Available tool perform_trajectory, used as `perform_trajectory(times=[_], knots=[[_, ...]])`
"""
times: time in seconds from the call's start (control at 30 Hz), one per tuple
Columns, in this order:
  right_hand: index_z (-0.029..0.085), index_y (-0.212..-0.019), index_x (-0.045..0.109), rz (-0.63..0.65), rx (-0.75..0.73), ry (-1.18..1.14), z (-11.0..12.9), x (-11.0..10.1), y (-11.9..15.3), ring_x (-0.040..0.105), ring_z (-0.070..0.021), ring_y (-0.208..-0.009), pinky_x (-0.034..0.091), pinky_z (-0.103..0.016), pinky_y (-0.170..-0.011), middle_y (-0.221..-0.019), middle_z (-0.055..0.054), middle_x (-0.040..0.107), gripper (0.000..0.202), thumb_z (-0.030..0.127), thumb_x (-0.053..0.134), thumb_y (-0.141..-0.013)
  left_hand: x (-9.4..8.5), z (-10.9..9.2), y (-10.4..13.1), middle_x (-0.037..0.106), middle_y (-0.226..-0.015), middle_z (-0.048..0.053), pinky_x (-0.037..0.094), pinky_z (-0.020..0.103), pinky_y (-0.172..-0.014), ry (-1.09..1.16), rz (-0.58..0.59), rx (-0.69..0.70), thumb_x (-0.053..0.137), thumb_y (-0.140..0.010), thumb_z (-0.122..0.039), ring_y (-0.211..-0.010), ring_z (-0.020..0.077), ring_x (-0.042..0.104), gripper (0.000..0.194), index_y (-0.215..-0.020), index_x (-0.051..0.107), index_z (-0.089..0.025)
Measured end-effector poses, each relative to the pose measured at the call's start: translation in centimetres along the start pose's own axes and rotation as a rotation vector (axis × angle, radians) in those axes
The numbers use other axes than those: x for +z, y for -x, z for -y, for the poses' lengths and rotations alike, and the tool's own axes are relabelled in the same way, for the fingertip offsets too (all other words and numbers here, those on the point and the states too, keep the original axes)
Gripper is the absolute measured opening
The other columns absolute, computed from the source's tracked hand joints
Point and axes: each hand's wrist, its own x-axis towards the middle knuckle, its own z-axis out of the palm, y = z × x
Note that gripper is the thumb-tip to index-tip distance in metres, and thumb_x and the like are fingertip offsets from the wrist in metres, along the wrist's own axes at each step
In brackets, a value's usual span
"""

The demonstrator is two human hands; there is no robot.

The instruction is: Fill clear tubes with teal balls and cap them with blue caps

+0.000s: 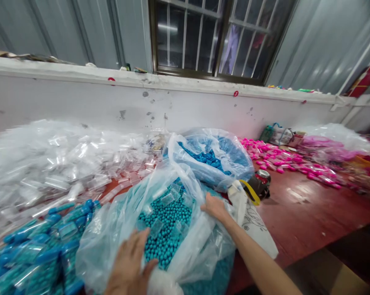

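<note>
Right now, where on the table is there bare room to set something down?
The red tabletop is bare right of the jar and white printed item, nearer than the pink pieces. Crowded leftward: clear plastic pieces, blue-capped containers, and the teal-bead bag by the left hand and right hand.

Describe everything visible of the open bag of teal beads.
The bag is cloudy, translucent plastic, creased, its mouth gaping upward over round teal beads, with small clear pieces on top. It rests on the red table. The right hand touches its right rim; the left hand is at its near-left edge.
</note>
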Motion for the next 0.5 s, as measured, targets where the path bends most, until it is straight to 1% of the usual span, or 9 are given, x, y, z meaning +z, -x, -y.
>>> perform_trajectory(times=[0.03, 0.07, 0.13, 0.2, 0.27, 0.33, 0.4, 0.43, 0.5], knots=[[0.008, -0.107, 0.053, -0.003, -0.005, -0.020, 0.1, 0.0, -0.2, 0.059, -0.0284, -0.090, 0.041, -0.032, -0.070, -0.096, -0.017, 0.063, 0.039, 0.025, 0.055, -0.072, 1.3, -2.0, -0.4, 0.052, -0.126, 0.009, 0.041, 0.043, -0.093, 0.021, 0.084, 0.042, 0.049, -0.077, -0.037, -0.119, 0.0289, 0.044, 0.058, -0.131, 0.036, -0.022], [0.009, -0.102, 0.056, -0.009, -0.011, -0.043, 0.2, -0.1, -0.4, 0.059, -0.0267, -0.089, 0.040, -0.031, -0.069, -0.095, -0.016, 0.063, 0.032, 0.023, 0.052, -0.073, 2.2, -3.8, -0.8, 0.050, -0.129, 0.009, 0.040, 0.043, -0.095, 0.039, 0.219, 0.042, 0.051, -0.074, -0.034, -0.119, 0.0284, 0.044, 0.059, -0.131, 0.038, -0.022], [0.011, -0.096, 0.057, -0.039, -0.022, -0.095, 0.7, -0.4, -0.6, 0.058, -0.0238, -0.088, 0.039, -0.028, -0.068, -0.094, -0.014, 0.063, 0.025, 0.020, 0.046, -0.075, 3.3, -6.0, -1.5, 0.050, -0.129, 0.010, 0.039, 0.043, -0.096, 0.108, 0.445, -0.055, 0.053, -0.071, -0.028, -0.118, 0.0283, 0.046, 0.063, -0.131, 0.038, -0.019], [0.010, -0.094, 0.058, -0.082, -0.040, -0.152, 1.9, -0.8, -0.9, 0.058, -0.0213, -0.086, 0.038, -0.027, -0.067, -0.094, -0.012, 0.063, 0.024, 0.018, 0.041, -0.078, 3.6, -6.6, -2.1, 0.053, -0.125, 0.012, 0.040, 0.040, -0.095, 0.221, 0.652, -0.168, 0.049, -0.072, -0.027, -0.114, 0.0269, 0.050, 0.066, -0.135, 0.033, -0.013], [0.010, -0.091, 0.059, -0.107, -0.086, -0.215, 3.7, -1.3, -1.4, 0.058, -0.0183, -0.081, 0.037, -0.024, -0.064, -0.091, -0.010, 0.064, 0.023, 0.020, 0.042, -0.080, 3.7, -5.9, -2.6, 0.053, -0.124, 0.015, 0.040, 0.037, -0.095, 0.331, 0.790, -0.224, 0.043, -0.075, -0.029, -0.113, 0.0252, 0.051, 0.069, -0.137, 0.025, -0.006], [0.012, -0.089, 0.061, -0.115, -0.168, -0.278, 5.7, -2.0, -1.9, 0.057, -0.0147, -0.077, 0.037, -0.020, -0.059, -0.088, -0.004, 0.065, 0.023, 0.026, 0.044, -0.081, 4.0, -4.9, -2.9, 0.047, -0.130, 0.016, 0.036, 0.035, -0.099, 0.381, 0.820, -0.257, 0.042, -0.076, -0.033, -0.118, 0.0244, 0.046, 0.070, -0.136, 0.024, -0.002], [0.017, -0.092, 0.061, -0.115, -0.264, -0.322, 7.1, -2.7, -2.3, 0.057, -0.0112, -0.074, 0.036, -0.017, -0.056, -0.087, 0.003, 0.065, 0.023, 0.031, 0.045, -0.083, 4.3, -4.1, -3.1, 0.039, -0.135, 0.014, 0.031, 0.034, -0.103, 0.412, 0.786, -0.273, 0.044, -0.075, -0.037, -0.123, 0.0241, 0.040, 0.070, -0.134, 0.031, -0.003], [0.019, -0.092, 0.061, -0.110, -0.305, -0.330, 7.3, -3.0, -2.3, 0.057, -0.0103, -0.073, 0.036, -0.017, -0.055, -0.086, 0.005, 0.065, 0.023, 0.033, 0.045, -0.083, 4.4, -4.1, -3.2, 0.039, -0.136, 0.012, 0.030, 0.033, -0.104, 0.430, 0.767, -0.280, 0.046, -0.074, -0.037, -0.124, 0.0240, 0.039, 0.068, -0.133, 0.035, -0.006], [0.020, -0.089, 0.062, -0.093, -0.359, -0.308, 6.6, -3.4, -2.1, 0.057, -0.0105, -0.071, 0.037, -0.017, -0.056, -0.083, 0.006, 0.065, 0.022, 0.033, 0.046, -0.084, 4.3, -4.6, -3.3, 0.044, -0.133, 0.008, 0.030, 0.032, -0.104, 0.470, 0.746, -0.280, 0.049, -0.072, -0.035, -0.123, 0.0233, 0.041, 0.061, -0.129, 0.043, -0.012]])
